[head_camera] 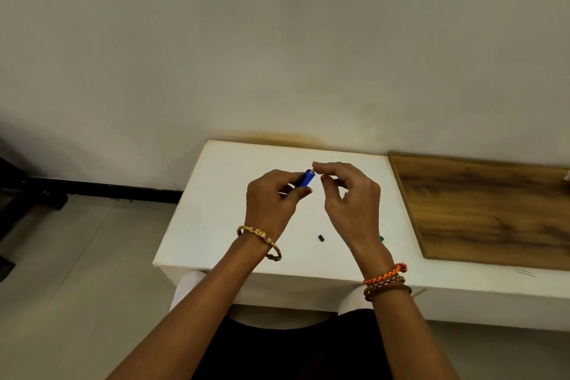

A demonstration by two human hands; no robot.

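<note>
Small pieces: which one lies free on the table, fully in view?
The black piece: untouched, uncovered; the blue tube is held, the green piece half hidden.

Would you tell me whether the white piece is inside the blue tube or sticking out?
Sticking out: the white piece shows beyond the blue tube, pinched by the right hand.

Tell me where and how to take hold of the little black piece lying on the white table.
Pinch the black piece across its short middle, coming straight down from above. It looks like a stubby cap lying on its side on the table, too low for a side approach, with bare surface all round it. The right hand, pinching a white stick, seems nearer.
</note>
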